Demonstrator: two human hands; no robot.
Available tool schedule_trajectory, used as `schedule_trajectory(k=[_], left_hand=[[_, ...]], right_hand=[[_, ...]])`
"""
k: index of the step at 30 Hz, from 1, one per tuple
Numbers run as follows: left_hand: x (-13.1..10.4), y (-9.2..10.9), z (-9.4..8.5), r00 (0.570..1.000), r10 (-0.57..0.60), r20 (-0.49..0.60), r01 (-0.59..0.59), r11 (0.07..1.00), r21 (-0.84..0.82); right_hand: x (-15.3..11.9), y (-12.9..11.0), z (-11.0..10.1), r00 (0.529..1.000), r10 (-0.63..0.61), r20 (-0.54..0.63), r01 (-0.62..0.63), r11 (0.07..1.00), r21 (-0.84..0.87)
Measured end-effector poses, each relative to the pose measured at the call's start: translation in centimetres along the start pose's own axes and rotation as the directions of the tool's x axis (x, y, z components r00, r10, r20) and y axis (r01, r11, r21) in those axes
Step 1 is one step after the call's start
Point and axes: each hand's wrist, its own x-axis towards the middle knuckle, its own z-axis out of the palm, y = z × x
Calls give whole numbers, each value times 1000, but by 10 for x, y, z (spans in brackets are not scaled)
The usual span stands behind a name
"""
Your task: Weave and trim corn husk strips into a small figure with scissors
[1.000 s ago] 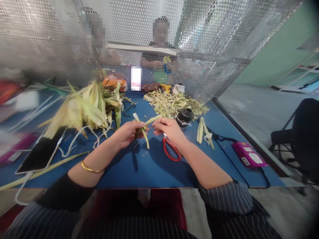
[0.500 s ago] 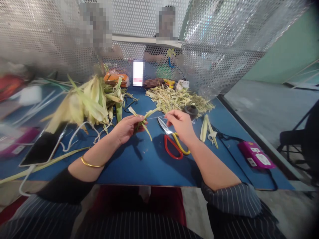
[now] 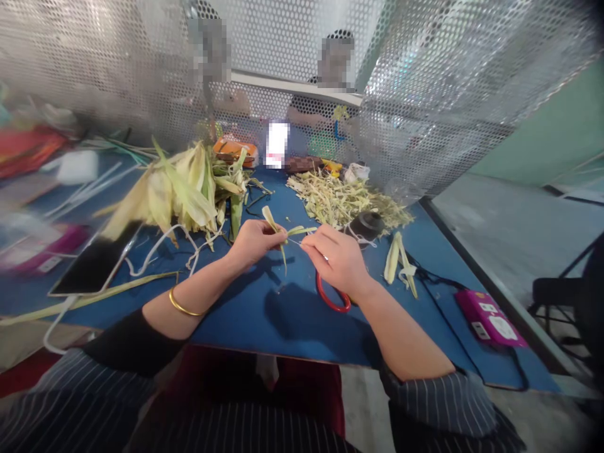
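Pinched in my left hand (image 3: 257, 242) is a small bundle of green husk strips (image 3: 270, 219), its ends sticking out above and below the fingers. My right hand (image 3: 336, 255) is closed on a thin thread (image 3: 295, 241) that runs across to the bundle. Beneath my right hand lie scissors (image 3: 330, 302); a red handle loop shows, and the blades are hidden by the hand. Just behind that hand a dark spool (image 3: 365, 225) rests beside the shredded husks (image 3: 330, 195).
Large corn husks (image 3: 182, 192) are heaped at the left, near a tablet (image 3: 97, 267) with a white cable. Folded husk pieces (image 3: 399, 261) and a purple box (image 3: 488, 318) with black cords lie right. A lit phone (image 3: 277, 143) stands before the perforated screen (image 3: 264, 97).
My right hand has come down over the scissors, hiding their blades and yellow handle. The husk bundle has turned in my left hand. The whole view has shifted slightly.
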Motion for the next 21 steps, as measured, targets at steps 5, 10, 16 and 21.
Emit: schedule_trajectory(k=[5,10,16,21], left_hand=[[-7,-3,2,966,23,259,-89,965,246],[-19,9,5,849,-63,524,-20,988,152],[-20,15,6,884,-43,466,57,998,-16],[-13,9,6,974,21,227,10,991,-135]], right_hand=[[16,0,0,999,14,44,-18,995,100],[23,17,5,969,204,137,-243,866,436],[6,32,30,814,490,312,-573,590,568],[-3,24,36,829,464,314,-558,722,409]])
